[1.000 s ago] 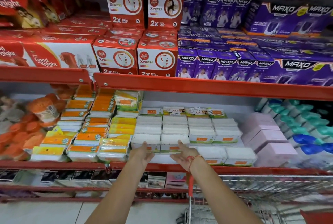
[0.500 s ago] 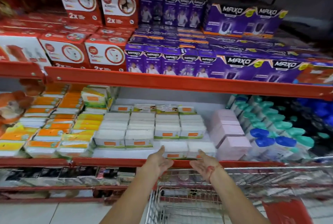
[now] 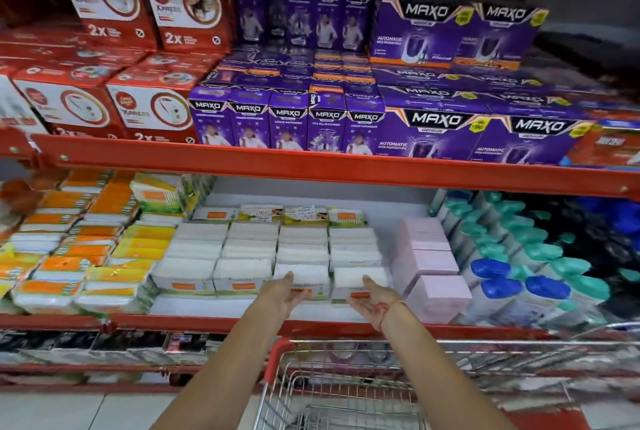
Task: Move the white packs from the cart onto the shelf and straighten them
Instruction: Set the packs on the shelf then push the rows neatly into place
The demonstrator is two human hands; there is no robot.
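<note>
White plastic-wrapped packs (image 3: pixel 301 276) at twelve o'clock: left hand (image 3: pixel 284 294) and right hand (image 3: pixel 372 301), fingers spread wide and empty, have shifted rightward; straightening continues.

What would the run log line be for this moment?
left hand: open, at front white pack | right hand: open, at neighbouring pack | shelf: packs in rows | cart: below

white packs (image 3: pixel 250 258): 4 columns, front row 4, full count unclear | pink boxes (image 3: pixel 430 265): 4 visible | hands: 2, left hand (image 3: pixel 284 294), right hand (image 3: pixel 372 301) | cart (image 3: pixel 346 391): 1 | small Maxo boxes (image 3: pixel 287 124), front row: 5
</note>
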